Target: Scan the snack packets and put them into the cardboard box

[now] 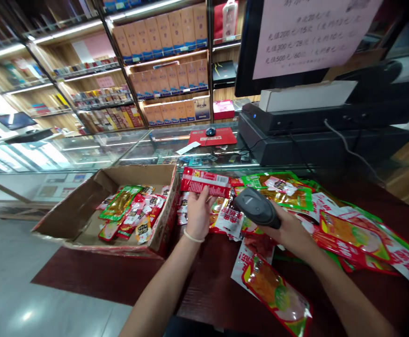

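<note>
My left hand point(199, 211) grips a red snack packet point(206, 181) by its lower edge, its barcode side turned up. In my right hand point(292, 229) is a black barcode scanner point(257, 206), its head pointing left near the packet; the fingers under its handle are mostly hidden. Beneath and around both hands lies a spread of snack packets point(285, 199) in red, green and white. One long red packet point(278, 295) lies nearest me. Left of my left hand stands an open cardboard box point(67, 224) with several packets point(134, 213) inside.
Behind the packets is a glass display counter point(148, 150) with a red mat point(222, 136) and a mouse point(210, 132). A monitor point(243, 56) and black cash-register equipment point(271, 140) with cables stand at right. Shelves of boxes point(169, 75) line the back wall.
</note>
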`<act>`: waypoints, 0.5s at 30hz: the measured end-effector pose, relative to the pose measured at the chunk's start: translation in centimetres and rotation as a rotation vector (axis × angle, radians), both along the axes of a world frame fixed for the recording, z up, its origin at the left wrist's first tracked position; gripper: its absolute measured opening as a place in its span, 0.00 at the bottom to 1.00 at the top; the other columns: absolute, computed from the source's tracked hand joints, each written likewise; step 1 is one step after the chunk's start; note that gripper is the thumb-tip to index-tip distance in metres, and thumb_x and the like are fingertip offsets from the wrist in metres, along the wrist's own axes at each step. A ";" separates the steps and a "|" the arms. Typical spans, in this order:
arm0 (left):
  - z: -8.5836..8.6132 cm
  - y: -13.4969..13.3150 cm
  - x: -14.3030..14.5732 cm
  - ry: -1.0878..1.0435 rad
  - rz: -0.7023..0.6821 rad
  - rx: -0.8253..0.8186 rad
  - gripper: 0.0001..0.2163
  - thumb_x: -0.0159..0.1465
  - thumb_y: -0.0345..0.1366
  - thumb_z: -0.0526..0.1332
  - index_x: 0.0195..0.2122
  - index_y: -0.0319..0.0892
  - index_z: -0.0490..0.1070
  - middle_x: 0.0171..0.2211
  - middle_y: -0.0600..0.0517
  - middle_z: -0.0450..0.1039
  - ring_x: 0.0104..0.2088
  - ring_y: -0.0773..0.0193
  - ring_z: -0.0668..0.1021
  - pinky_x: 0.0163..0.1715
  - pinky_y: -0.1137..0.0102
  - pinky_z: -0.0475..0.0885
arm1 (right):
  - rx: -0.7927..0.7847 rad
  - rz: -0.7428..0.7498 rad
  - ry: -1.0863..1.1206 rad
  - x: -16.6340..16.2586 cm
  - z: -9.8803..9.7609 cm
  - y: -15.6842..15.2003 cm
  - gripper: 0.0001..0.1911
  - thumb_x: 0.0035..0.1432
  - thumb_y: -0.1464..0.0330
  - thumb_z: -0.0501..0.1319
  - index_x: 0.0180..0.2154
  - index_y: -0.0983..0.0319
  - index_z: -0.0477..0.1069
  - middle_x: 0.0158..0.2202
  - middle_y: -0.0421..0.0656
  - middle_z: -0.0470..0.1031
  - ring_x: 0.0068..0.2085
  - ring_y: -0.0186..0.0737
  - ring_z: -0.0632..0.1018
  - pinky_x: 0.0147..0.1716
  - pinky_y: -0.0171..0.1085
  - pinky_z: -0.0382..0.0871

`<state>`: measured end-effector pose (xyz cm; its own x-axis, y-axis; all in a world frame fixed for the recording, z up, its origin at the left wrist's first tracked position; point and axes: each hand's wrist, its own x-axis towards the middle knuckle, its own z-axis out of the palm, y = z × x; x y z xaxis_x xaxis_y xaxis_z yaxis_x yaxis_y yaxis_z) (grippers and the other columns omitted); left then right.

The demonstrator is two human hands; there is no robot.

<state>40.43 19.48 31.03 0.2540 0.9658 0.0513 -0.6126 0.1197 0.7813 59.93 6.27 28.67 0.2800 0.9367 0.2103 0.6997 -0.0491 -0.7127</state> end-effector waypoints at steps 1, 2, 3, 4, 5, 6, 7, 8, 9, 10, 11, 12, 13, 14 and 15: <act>1.6 -0.4 -0.7 0.063 0.033 0.094 0.13 0.58 0.38 0.67 0.42 0.43 0.68 0.42 0.52 0.77 0.41 0.65 0.79 0.45 0.67 0.74 | 0.010 -0.008 0.009 0.1 -0.2 0.1 0.24 0.52 0.60 0.63 0.52 0.57 0.67 0.43 0.43 0.80 0.41 0.49 0.80 0.38 0.41 0.72; 3.1 -0.7 -1.6 0.134 0.079 0.216 0.13 0.59 0.38 0.67 0.42 0.43 0.69 0.41 0.51 0.77 0.40 0.65 0.79 0.44 0.68 0.74 | 0.022 0.003 0.030 0.2 -0.4 0.2 0.24 0.53 0.60 0.63 0.52 0.57 0.67 0.44 0.44 0.79 0.42 0.49 0.79 0.40 0.41 0.71; 4.6 -0.9 -2.6 0.205 0.131 0.347 0.13 0.59 0.38 0.67 0.42 0.42 0.70 0.40 0.51 0.77 0.39 0.65 0.79 0.43 0.69 0.74 | 0.029 0.010 0.049 0.3 -0.6 0.3 0.24 0.54 0.59 0.62 0.52 0.57 0.67 0.45 0.44 0.79 0.43 0.49 0.79 0.41 0.41 0.71; 6.0 -1.1 -3.9 0.269 0.180 0.468 0.13 0.59 0.38 0.66 0.43 0.42 0.70 0.40 0.51 0.77 0.39 0.65 0.79 0.43 0.69 0.74 | 0.032 0.019 0.066 0.4 -0.8 0.4 0.24 0.55 0.59 0.62 0.53 0.56 0.66 0.47 0.45 0.78 0.46 0.50 0.78 0.43 0.41 0.71; 7.1 -1.1 -5.3 0.333 0.222 0.572 0.13 0.59 0.37 0.66 0.44 0.43 0.70 0.40 0.51 0.77 0.40 0.65 0.79 0.43 0.69 0.74 | 0.033 0.025 0.081 0.4 -0.9 0.5 0.24 0.56 0.58 0.61 0.54 0.56 0.66 0.49 0.46 0.77 0.47 0.50 0.77 0.44 0.41 0.70; 8.0 -1.0 -6.9 0.401 0.260 0.651 0.13 0.59 0.37 0.66 0.44 0.43 0.69 0.41 0.51 0.78 0.40 0.66 0.79 0.43 0.70 0.75 | 0.029 0.025 0.092 0.4 -0.9 0.5 0.25 0.56 0.58 0.61 0.55 0.56 0.65 0.51 0.46 0.76 0.49 0.51 0.77 0.45 0.41 0.70; 8.6 -0.7 -8.6 0.477 0.302 0.708 0.13 0.60 0.37 0.66 0.45 0.43 0.69 0.41 0.50 0.78 0.39 0.66 0.79 0.42 0.70 0.75 | 0.020 0.020 0.098 0.4 -1.0 0.6 0.26 0.56 0.57 0.61 0.56 0.56 0.64 0.52 0.46 0.76 0.50 0.51 0.76 0.45 0.41 0.70; 9.0 -0.3 -10.3 0.570 0.358 0.746 0.13 0.60 0.38 0.65 0.45 0.43 0.69 0.41 0.50 0.78 0.39 0.66 0.80 0.42 0.70 0.75 | 0.008 0.008 0.100 0.4 -1.1 0.6 0.27 0.55 0.57 0.61 0.56 0.56 0.64 0.52 0.47 0.76 0.50 0.52 0.76 0.46 0.42 0.70; 9.2 0.2 -12.1 0.687 0.432 0.773 0.13 0.61 0.39 0.65 0.45 0.43 0.69 0.40 0.50 0.78 0.38 0.65 0.80 0.41 0.70 0.75 | -0.008 -0.007 0.097 0.4 -1.1 0.7 0.28 0.55 0.56 0.62 0.56 0.56 0.64 0.52 0.47 0.76 0.49 0.53 0.76 0.46 0.42 0.70; 9.2 0.7 -13.8 0.831 0.528 0.792 0.13 0.61 0.39 0.64 0.46 0.43 0.69 0.40 0.50 0.78 0.37 0.65 0.80 0.40 0.70 0.75 | -0.025 -0.022 0.093 0.4 -1.1 0.7 0.29 0.54 0.56 0.62 0.56 0.56 0.65 0.51 0.47 0.76 0.49 0.53 0.76 0.45 0.43 0.70; 9.1 1.4 -15.5 1.003 0.641 0.807 0.14 0.62 0.40 0.63 0.47 0.43 0.70 0.40 0.50 0.79 0.37 0.64 0.80 0.39 0.69 0.74 | -0.038 -0.035 0.087 0.3 -1.1 0.8 0.29 0.53 0.55 0.62 0.55 0.56 0.65 0.51 0.47 0.76 0.48 0.53 0.77 0.45 0.43 0.70; 8.9 2.1 -17.1 1.189 0.758 0.817 0.14 0.63 0.40 0.62 0.48 0.44 0.71 0.40 0.50 0.79 0.37 0.63 0.80 0.39 0.67 0.74 | -0.043 -0.044 0.080 0.3 -1.1 0.8 0.29 0.53 0.54 0.62 0.55 0.56 0.66 0.51 0.47 0.77 0.48 0.54 0.77 0.45 0.43 0.70; 8.5 2.9 -18.6 1.364 0.850 0.826 0.13 0.64 0.40 0.61 0.49 0.45 0.71 0.40 0.50 0.79 0.38 0.61 0.80 0.40 0.66 0.73 | -0.042 -0.050 0.074 0.2 -1.0 0.9 0.29 0.52 0.54 0.62 0.54 0.56 0.66 0.50 0.47 0.77 0.48 0.54 0.77 0.44 0.43 0.71; 8.1 3.6 -19.9 1.519 0.894 0.846 0.13 0.65 0.38 0.59 0.51 0.46 0.72 0.42 0.50 0.79 0.40 0.59 0.79 0.41 0.64 0.73 | -0.040 -0.053 0.071 0.1 -0.9 0.9 0.29 0.52 0.53 0.62 0.54 0.56 0.66 0.50 0.47 0.77 0.48 0.54 0.77 0.44 0.42 0.71; 7.6 4.3 -21.0 1.642 0.887 0.874 0.14 0.65 0.36 0.58 0.52 0.46 0.71 0.45 0.49 0.78 0.43 0.57 0.79 0.43 0.62 0.72 | -0.038 -0.058 0.068 0.1 -0.8 0.9 0.29 0.51 0.52 0.62 0.54 0.56 0.67 0.49 0.46 0.77 0.48 0.54 0.77 0.43 0.42 0.71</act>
